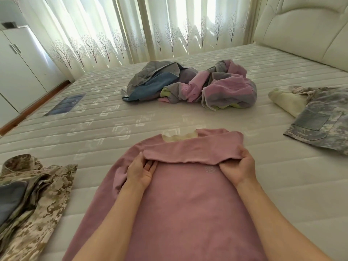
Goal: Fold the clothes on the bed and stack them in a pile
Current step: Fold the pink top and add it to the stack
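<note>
Pink top (188, 204) hem & tan camo jacket (37, 194) cut off by frame edge; fingertips under fold.

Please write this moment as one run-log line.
fold pink top | left hand, right hand hold folded sleeve | bed | no pile yet
</note>
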